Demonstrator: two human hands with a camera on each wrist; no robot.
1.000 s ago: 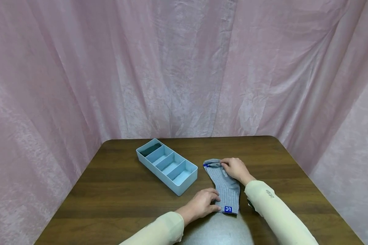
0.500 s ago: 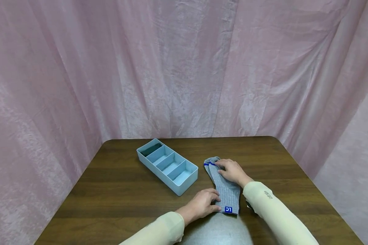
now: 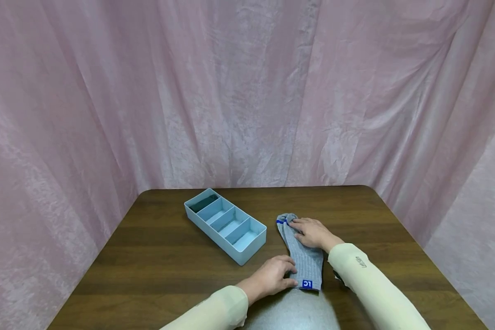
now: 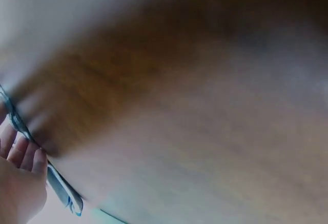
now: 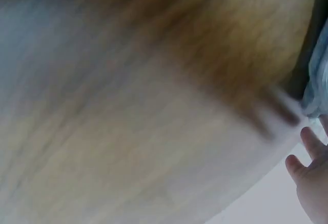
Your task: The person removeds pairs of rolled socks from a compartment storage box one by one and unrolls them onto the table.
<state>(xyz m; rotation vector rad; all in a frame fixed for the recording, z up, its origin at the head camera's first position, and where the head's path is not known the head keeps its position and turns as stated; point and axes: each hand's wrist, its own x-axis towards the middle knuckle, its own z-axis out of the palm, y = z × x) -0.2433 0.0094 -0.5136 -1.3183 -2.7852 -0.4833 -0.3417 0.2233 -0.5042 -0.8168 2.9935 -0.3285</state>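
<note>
A grey ribbed sock (image 3: pixel 307 266) lies lengthwise on the table, its cuff with a blue "LC" label toward the person. The toe end, with a blue stripe, points away and looks slightly bunched. My right hand (image 3: pixel 312 233) lies over the foot part, fingertips pressing near the toe and covering some of it. At the cuff's left edge, my left hand (image 3: pixel 272 274) rests with relaxed fingers and thumb touching the fabric. The right wrist view catches part of the right hand (image 5: pixel 313 175) beside grey fabric; the left hand (image 4: pixel 23 178) shows at the edge of the left wrist view.
A light blue divided box (image 3: pixel 231 245) stands left of the sock, set diagonally. Its farthest compartment holds a dark folded item (image 3: pixel 204 203). The brown wooden table (image 3: pixel 156 256) ends at a pink curtain (image 3: pixel 247 114). A pale grey rounded surface (image 3: pixel 293 314) shows at the near edge.
My right hand has gone from pinching the rumpled toe end to lying over it with extended fingers. The toe has straightened, its blue stripe more exposed. My left hand has stayed in place.
</note>
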